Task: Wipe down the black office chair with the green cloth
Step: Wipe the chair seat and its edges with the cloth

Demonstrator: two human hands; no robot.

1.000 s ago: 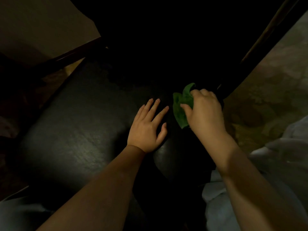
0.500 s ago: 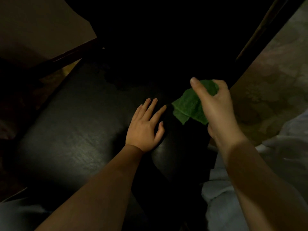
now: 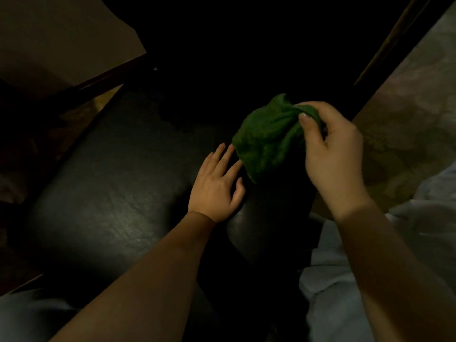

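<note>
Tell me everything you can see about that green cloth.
The green cloth is a small, dark green rag with a nubby, towel-like surface. It is bunched and creased, gathered at its upper right end, where the right hand pinches it between thumb and fingers. The rest drapes down and left above the black office chair, its lower edge by the fingertips of the left hand; whether they touch is unclear.

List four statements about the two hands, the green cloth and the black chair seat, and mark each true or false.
1. The right hand grips the crumpled green cloth. True.
2. The left hand is curled into a fist. False: it rests flat, fingers straight, on the black leather chair seat.
3. The cloth lies spread flat on the seat. False: it is bunched in the right hand.
4. The right forearm is bare. True.
</note>
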